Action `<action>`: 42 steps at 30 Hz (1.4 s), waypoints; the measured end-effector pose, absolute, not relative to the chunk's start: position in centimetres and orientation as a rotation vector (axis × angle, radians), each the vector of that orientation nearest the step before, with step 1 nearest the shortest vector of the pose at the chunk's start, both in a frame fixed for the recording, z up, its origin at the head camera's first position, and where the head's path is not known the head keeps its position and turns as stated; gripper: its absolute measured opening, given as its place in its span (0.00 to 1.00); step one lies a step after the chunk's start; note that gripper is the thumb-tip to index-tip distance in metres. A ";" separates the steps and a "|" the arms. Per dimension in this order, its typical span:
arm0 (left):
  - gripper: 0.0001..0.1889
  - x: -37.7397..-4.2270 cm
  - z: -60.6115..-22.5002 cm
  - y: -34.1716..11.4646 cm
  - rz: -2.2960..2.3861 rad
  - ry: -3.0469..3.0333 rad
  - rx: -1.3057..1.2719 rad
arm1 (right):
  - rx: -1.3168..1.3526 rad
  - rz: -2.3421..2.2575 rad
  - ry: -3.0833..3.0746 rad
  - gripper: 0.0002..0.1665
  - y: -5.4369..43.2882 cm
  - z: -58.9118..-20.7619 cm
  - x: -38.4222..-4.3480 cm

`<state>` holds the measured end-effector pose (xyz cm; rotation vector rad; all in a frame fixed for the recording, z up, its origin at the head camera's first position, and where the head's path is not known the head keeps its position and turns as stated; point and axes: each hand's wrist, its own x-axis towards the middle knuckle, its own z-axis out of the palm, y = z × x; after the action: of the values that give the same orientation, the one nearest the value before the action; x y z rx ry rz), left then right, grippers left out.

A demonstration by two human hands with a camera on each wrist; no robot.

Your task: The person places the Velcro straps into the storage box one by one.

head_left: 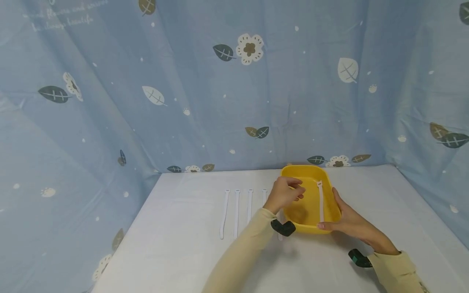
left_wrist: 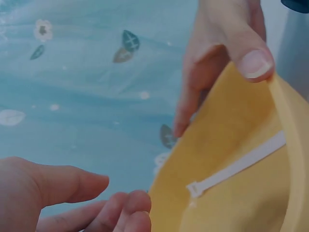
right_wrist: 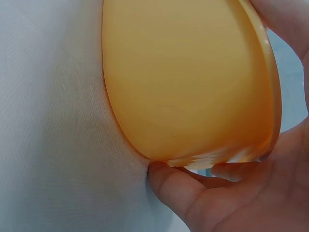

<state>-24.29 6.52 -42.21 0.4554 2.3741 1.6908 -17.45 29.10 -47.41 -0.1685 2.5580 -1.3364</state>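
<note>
My right hand grips a yellow plastic tray at its near right corner, thumb over the rim and fingers along the outer side wall. Inside the tray lies one white cable strap, its slotted head toward the far end. My left hand hovers over the tray's left side. In the left wrist view its loosely bent fingers hold nothing, and the thumb stands apart from them. The right wrist view shows fingers against the tray's wall near its base.
Left of the tray, several white straps lie side by side on the white tabletop. My left forearm and hand partly cover some of them. A blue patterned curtain hangs behind the table.
</note>
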 end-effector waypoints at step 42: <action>0.16 -25.0 -40.4 -8.8 2.043 2.497 0.273 | -0.157 -1.395 2.497 0.81 29.2 -47.5 -17.7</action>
<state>-24.97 -8.79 -40.45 0.2730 2.4968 2.0425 -17.66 29.25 -47.52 -0.1569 2.4967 -1.3952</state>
